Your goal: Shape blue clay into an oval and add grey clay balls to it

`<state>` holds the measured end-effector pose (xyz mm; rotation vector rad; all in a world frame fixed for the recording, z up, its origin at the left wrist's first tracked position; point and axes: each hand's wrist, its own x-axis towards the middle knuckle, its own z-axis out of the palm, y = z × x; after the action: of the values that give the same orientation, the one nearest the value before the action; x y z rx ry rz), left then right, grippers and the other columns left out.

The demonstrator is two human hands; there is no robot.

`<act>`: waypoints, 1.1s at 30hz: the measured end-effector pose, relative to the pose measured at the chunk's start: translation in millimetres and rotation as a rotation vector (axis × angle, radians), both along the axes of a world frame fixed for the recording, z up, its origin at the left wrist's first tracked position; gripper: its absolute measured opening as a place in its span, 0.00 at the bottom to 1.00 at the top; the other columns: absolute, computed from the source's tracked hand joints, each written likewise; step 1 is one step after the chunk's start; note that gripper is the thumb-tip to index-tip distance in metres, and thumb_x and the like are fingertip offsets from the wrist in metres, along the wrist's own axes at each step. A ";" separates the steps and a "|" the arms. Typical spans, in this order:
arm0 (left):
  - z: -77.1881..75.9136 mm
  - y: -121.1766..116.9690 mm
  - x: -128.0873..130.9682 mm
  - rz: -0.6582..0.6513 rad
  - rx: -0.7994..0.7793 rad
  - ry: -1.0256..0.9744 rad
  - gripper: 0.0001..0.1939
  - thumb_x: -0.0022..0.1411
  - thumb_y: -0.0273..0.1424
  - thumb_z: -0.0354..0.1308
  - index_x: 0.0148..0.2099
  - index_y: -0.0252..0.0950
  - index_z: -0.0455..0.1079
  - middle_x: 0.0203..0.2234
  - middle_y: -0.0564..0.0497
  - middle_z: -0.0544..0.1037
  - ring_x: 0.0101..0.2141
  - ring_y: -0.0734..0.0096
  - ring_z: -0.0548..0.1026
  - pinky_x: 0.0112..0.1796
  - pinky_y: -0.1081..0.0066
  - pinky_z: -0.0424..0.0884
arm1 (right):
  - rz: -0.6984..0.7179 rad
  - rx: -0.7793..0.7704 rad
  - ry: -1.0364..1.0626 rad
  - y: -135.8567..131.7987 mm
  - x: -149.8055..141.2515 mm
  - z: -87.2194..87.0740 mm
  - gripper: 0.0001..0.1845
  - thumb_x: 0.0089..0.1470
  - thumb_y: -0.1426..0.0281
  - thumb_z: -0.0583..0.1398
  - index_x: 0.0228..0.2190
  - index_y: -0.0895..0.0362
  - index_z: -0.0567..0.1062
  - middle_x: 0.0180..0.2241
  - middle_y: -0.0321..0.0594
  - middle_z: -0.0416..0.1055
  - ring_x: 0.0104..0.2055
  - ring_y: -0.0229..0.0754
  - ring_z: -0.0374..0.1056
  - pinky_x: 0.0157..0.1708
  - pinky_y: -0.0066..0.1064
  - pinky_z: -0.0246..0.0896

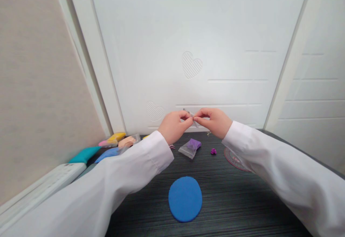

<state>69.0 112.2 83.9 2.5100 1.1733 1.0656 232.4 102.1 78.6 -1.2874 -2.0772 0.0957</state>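
On the table [229, 201], the disc [185, 199] lies nearest. Behind it lies the bag [191, 147], with the lump [213, 151] at its right side. The packets [84, 154] are to the left.

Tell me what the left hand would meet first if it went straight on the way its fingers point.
Most likely the right hand: the left hand points across at it, both pinching a thin translucent item between them. Any gap is hard to judge.
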 end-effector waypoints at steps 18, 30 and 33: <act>4.1 0.2 -5.8 -0.077 -0.179 0.151 0.13 0.63 0.36 0.53 0.43 0.31 0.68 0.37 0.49 0.74 0.34 0.69 0.74 0.35 0.65 0.73 | -0.088 -0.186 0.088 2.1 -0.5 -4.8 0.16 0.58 0.64 0.56 0.46 0.59 0.68 0.45 0.43 0.67 0.42 0.42 0.67 0.40 0.40 0.66; 4.2 1.4 -10.6 -0.146 0.216 0.064 0.38 0.47 0.41 0.63 0.58 0.36 0.55 0.55 0.44 0.62 0.54 0.59 0.62 0.51 0.63 0.59 | 0.070 -0.123 0.238 -3.9 9.9 12.4 0.16 0.58 0.65 0.56 0.46 0.59 0.67 0.44 0.43 0.67 0.41 0.41 0.68 0.39 0.39 0.66; 2.7 4.1 -11.8 -0.115 0.195 0.139 0.26 0.51 0.40 0.59 0.51 0.35 0.63 0.42 0.46 0.73 0.40 0.62 0.71 0.39 0.66 0.65 | 0.122 -0.126 0.243 -2.6 11.7 11.9 0.16 0.58 0.65 0.56 0.46 0.59 0.68 0.44 0.42 0.68 0.40 0.41 0.68 0.38 0.38 0.67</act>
<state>57.2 116.3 86.7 2.8036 0.9852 1.0370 244.2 99.6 90.5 -1.1569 -1.9624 0.4226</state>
